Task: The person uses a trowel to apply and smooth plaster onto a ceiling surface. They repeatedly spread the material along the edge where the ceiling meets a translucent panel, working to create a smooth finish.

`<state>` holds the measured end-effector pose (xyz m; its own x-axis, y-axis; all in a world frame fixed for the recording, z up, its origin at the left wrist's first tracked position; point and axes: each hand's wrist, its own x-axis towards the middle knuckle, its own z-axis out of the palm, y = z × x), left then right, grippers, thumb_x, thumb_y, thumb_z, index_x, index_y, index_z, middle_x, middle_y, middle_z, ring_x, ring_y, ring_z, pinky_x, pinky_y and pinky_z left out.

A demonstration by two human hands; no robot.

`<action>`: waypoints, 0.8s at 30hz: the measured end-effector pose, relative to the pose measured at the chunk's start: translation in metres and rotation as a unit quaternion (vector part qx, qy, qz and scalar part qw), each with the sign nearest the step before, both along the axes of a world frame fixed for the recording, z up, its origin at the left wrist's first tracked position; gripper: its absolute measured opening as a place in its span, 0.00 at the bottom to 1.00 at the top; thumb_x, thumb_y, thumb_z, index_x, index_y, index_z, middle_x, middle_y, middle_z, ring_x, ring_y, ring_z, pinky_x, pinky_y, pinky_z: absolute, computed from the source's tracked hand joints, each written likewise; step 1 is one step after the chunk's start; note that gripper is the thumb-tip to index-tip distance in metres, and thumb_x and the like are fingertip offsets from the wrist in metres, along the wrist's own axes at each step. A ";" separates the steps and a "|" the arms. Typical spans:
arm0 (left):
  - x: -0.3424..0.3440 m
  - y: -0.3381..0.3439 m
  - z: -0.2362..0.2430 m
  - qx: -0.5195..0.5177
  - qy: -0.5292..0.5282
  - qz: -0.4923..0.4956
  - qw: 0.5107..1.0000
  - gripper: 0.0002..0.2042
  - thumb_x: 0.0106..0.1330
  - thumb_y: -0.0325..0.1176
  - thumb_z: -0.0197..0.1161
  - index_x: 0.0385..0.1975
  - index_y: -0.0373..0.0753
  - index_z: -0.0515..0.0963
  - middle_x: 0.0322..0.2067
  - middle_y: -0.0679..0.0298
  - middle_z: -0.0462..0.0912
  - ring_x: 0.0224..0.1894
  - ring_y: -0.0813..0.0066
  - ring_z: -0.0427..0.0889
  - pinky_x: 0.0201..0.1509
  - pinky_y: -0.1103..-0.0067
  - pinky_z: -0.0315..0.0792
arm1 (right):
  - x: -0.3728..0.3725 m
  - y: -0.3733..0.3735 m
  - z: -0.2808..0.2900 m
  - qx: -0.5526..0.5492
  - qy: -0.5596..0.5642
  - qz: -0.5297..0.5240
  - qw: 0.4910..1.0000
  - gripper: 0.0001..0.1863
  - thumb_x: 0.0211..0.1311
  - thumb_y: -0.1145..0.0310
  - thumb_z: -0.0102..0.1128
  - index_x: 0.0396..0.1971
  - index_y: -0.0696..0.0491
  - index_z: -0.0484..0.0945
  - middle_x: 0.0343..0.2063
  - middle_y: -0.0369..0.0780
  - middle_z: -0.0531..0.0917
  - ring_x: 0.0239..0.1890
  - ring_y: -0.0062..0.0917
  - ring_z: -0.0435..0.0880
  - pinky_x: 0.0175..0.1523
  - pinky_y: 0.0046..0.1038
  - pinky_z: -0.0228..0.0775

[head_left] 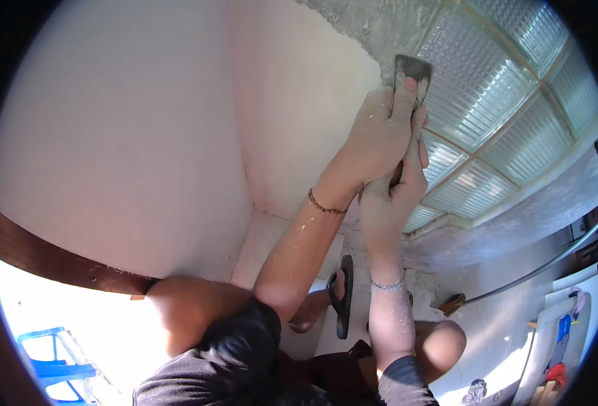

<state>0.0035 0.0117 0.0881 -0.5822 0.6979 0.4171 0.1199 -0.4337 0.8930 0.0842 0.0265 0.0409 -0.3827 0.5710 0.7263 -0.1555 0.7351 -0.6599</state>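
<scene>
Both my hands grip a putty knife point(414, 70), its blade flat and smeared with grey. My left hand point(380, 135) is closed near the blade, its thumb lying on the metal. Lower down, my right hand point(391, 203) wraps round the handle, which is mostly hidden by the fingers. The blade is against or very close to the wall, where rough grey plaster point(366, 20) meets a cream painted surface point(299, 88). Just right of it is a panel of ribbed glass blocks point(475, 81). Pale dust coats both hands and forearms.
A smooth white wall point(116, 128) rises on the left, above a dark brown wooden edge point(62, 254). A blue plastic chair point(58, 369) stands lower left. At the lower right are a long grey pole point(536, 268) and a shelf-like white piece point(546, 345) with small items.
</scene>
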 end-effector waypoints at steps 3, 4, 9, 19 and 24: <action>0.002 -0.007 -0.001 -0.027 -0.013 -0.019 0.999 0.26 0.78 0.51 0.44 0.29 0.29 0.71 0.20 0.57 0.75 0.19 0.71 0.80 0.24 0.74 0.72 | 0.000 -0.004 -0.003 -0.004 0.017 -0.003 1.000 0.37 0.56 0.77 0.49 0.69 0.66 0.55 0.59 0.59 0.73 0.59 0.46 0.78 0.60 0.36 0.69; 0.004 -0.011 -0.005 -0.029 -0.008 -0.020 0.999 0.26 0.78 0.51 0.44 0.30 0.29 0.71 0.20 0.58 0.75 0.18 0.71 0.79 0.24 0.74 0.72 | -0.002 -0.008 -0.008 0.050 0.022 -0.047 0.997 0.38 0.56 0.77 0.49 0.69 0.67 0.55 0.60 0.59 0.73 0.61 0.47 0.76 0.62 0.37 0.68; 0.005 -0.027 -0.043 -0.048 -0.063 -0.042 0.996 0.27 0.78 0.53 0.45 0.32 0.31 0.72 0.22 0.62 0.76 0.19 0.75 0.76 0.25 0.77 0.71 | -0.006 -0.026 -0.046 0.021 -0.011 -0.035 0.999 0.40 0.55 0.75 0.50 0.70 0.67 0.53 0.64 0.60 0.67 0.67 0.51 0.68 0.67 0.38 0.63; 0.007 -0.020 -0.064 -0.057 -0.082 -0.043 0.994 0.25 0.78 0.54 0.45 0.34 0.33 0.72 0.25 0.65 0.75 0.21 0.80 0.72 0.26 0.80 0.70 | -0.001 -0.019 -0.073 0.045 -0.029 -0.042 0.998 0.39 0.57 0.77 0.46 0.71 0.68 0.51 0.67 0.61 0.63 0.70 0.51 0.63 0.68 0.39 0.61; 0.007 -0.021 -0.067 -0.060 -0.107 -0.057 0.991 0.26 0.78 0.53 0.44 0.33 0.32 0.72 0.23 0.65 0.74 0.19 0.80 0.73 0.24 0.79 0.70 | 0.000 -0.018 -0.075 0.038 -0.037 -0.045 0.998 0.39 0.56 0.77 0.47 0.70 0.67 0.53 0.67 0.61 0.62 0.69 0.52 0.64 0.68 0.39 0.62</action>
